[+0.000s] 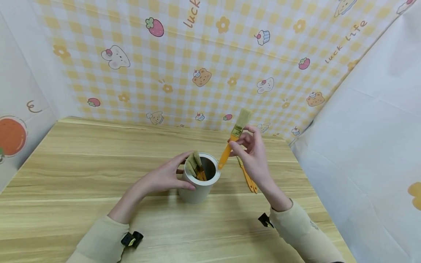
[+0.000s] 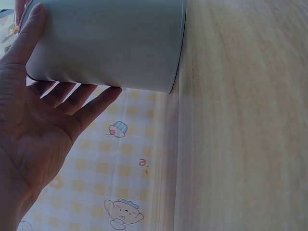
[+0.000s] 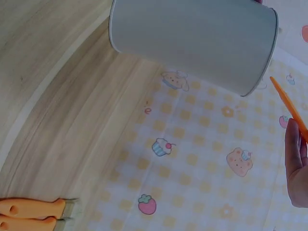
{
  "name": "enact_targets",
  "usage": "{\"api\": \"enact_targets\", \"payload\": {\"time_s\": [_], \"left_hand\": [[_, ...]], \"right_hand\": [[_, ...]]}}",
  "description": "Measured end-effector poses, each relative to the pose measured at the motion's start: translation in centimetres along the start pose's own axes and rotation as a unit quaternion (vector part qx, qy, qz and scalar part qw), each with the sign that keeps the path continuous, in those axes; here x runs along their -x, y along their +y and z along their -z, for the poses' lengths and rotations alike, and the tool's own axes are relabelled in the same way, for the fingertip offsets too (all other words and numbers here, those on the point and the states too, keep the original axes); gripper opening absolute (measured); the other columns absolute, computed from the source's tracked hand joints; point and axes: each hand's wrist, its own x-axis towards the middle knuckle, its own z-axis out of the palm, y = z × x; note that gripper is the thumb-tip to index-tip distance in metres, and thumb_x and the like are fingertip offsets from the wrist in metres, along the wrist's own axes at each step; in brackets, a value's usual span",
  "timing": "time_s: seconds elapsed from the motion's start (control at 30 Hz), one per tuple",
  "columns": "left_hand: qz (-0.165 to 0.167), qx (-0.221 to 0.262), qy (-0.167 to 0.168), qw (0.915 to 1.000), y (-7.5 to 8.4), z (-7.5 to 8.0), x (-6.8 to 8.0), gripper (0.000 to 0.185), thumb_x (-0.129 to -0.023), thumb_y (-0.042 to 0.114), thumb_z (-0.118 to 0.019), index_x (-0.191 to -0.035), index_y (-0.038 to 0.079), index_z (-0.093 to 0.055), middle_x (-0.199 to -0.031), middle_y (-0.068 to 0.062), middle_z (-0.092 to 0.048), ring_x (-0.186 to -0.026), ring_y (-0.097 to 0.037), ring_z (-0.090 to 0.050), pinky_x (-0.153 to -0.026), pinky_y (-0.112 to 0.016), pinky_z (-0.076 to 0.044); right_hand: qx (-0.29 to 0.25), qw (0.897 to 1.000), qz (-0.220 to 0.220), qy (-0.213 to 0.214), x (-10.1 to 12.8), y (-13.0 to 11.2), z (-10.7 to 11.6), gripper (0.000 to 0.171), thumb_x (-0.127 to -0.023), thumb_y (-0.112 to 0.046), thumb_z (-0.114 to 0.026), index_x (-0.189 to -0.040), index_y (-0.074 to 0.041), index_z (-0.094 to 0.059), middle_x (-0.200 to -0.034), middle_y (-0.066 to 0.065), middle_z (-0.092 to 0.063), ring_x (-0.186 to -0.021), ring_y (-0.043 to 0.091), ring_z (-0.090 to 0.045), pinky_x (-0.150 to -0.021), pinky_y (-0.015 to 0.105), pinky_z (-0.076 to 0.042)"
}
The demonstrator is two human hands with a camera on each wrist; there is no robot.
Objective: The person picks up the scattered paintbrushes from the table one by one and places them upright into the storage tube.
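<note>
A light grey cylindrical container (image 1: pixel 194 194) stands upright on the table with several paintbrushes (image 1: pixel 192 166) inside, bristles up. My left hand (image 1: pixel 164 177) grips it from the left near the rim, thumb in front and fingers around the far side; the left wrist view shows this grip on the container wall (image 2: pixel 106 43). My right hand (image 1: pixel 255 155) pinches another paintbrush (image 1: pixel 225 156) by its orange handle. That brush tilts bristles up, and its handle end overlaps the container's right rim in the head view. In the right wrist view, the handle (image 3: pixel 287 102) points toward the container's opening.
Two orange-handled brushes (image 1: pixel 249 179) lie side by side on the wooden table (image 1: pixel 98 164), right of the container and partly behind my right hand. A yellow checked cloth (image 1: pixel 131 84) hangs along the back edge, and a white sheet (image 1: pixel 361 120) borders the right.
</note>
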Motion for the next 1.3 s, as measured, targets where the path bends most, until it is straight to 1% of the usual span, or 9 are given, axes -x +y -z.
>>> {"api": "enact_targets", "payload": {"time_s": [0.17,0.33,0.5,0.6,0.67,0.77,0.87,1.07,1.3], "left_hand": [[0.006,-0.003,-0.001,1.0000,0.1,0.0,0.0,0.106,-0.078,0.029,-0.091,-0.162,0.022,-0.026,-0.161,-0.010,-0.040,-0.147,-0.038,-0.043,-0.114,-0.053,-0.052],[0.007,-0.003,-0.003,1.0000,0.1,0.0,0.0,0.106,-0.079,0.030,-0.091,-0.162,0.021,-0.026,-0.161,-0.010,-0.039,-0.148,-0.038,-0.042,-0.114,-0.053,-0.051],[0.002,-0.001,-0.004,1.0000,0.1,0.0,-0.1,0.105,-0.080,0.029,-0.091,-0.162,0.022,-0.026,-0.162,-0.010,-0.039,-0.148,-0.038,-0.042,-0.114,-0.053,-0.051],[0.000,0.002,-0.004,1.0000,0.2,0.0,0.0,0.104,-0.080,0.028,-0.091,-0.162,0.021,-0.027,-0.161,-0.009,-0.040,-0.147,-0.038,-0.043,-0.113,-0.053,-0.052],[-0.001,0.003,-0.004,1.0000,0.2,0.0,0.0,0.104,-0.080,0.027,-0.091,-0.162,0.020,-0.027,-0.160,-0.010,-0.041,-0.147,-0.038,-0.043,-0.113,-0.053,-0.052],[-0.003,0.003,-0.003,1.0000,0.2,0.0,0.0,0.105,-0.079,0.027,-0.091,-0.162,0.018,-0.027,-0.160,-0.011,-0.041,-0.146,-0.039,-0.043,-0.113,-0.053,-0.052],[-0.004,0.004,-0.003,1.0000,0.2,0.0,0.0,0.105,-0.079,0.027,-0.091,-0.162,0.019,-0.027,-0.160,-0.011,-0.040,-0.146,-0.039,-0.043,-0.113,-0.053,-0.052],[-0.007,-0.003,-0.002,1.0000,0.1,0.0,0.0,0.104,-0.079,0.028,-0.091,-0.162,0.022,-0.028,-0.161,-0.009,-0.040,-0.145,-0.037,-0.044,-0.113,-0.052,-0.053],[-0.004,-0.008,0.000,1.0000,0.0,0.0,-0.1,0.104,-0.079,0.030,-0.091,-0.162,0.023,-0.028,-0.160,-0.008,-0.040,-0.145,-0.037,-0.045,-0.112,-0.052,-0.053]], "right_hand": [[0.018,1.000,0.002,-0.017,0.3,0.6,-1.0,0.042,-0.096,0.008,-0.062,-0.131,-0.002,-0.041,-0.095,0.008,-0.064,-0.084,0.010,-0.070,-0.067,0.041,-0.068],[0.065,0.997,-0.006,-0.042,0.7,1.3,-1.6,0.039,-0.096,0.004,-0.066,-0.128,-0.001,-0.043,-0.101,0.018,-0.064,-0.085,0.010,-0.069,-0.070,0.043,-0.067],[0.115,0.992,0.006,-0.056,1.2,1.9,-1.9,0.036,-0.096,0.000,-0.069,-0.123,-0.003,-0.046,-0.097,0.017,-0.067,-0.085,0.011,-0.068,-0.073,0.037,-0.066],[0.139,0.988,0.013,-0.066,1.4,2.3,-2.0,0.033,-0.096,-0.003,-0.070,-0.121,-0.004,-0.048,-0.094,0.014,-0.068,-0.085,0.012,-0.067,-0.078,0.029,-0.064],[0.150,0.986,0.017,-0.074,1.4,2.5,-2.1,0.030,-0.096,-0.004,-0.070,-0.118,-0.004,-0.048,-0.093,0.013,-0.068,-0.085,0.013,-0.067,-0.082,0.028,-0.063],[0.157,0.984,0.019,-0.081,1.6,2.7,-2.2,0.026,-0.097,-0.003,-0.069,-0.114,-0.003,-0.050,-0.095,0.013,-0.066,-0.087,0.015,-0.068,-0.086,0.031,-0.063],[0.162,0.983,0.022,-0.083,1.8,2.9,-2.3,0.024,-0.096,-0.003,-0.070,-0.111,-0.004,-0.051,-0.095,0.011,-0.064,-0.088,0.015,-0.067,-0.086,0.031,-0.063],[0.155,0.984,0.030,-0.084,1.8,3.1,-2.3,0.028,-0.097,-0.003,-0.069,-0.120,-0.004,-0.054,-0.102,0.011,-0.068,-0.092,0.016,-0.069,-0.085,0.027,-0.062],[0.147,0.987,0.011,-0.066,1.7,3.0,-1.8,0.030,-0.097,-0.002,-0.068,-0.124,-0.001,-0.053,-0.105,0.016,-0.069,-0.094,0.017,-0.068,-0.083,0.024,-0.060]]}}
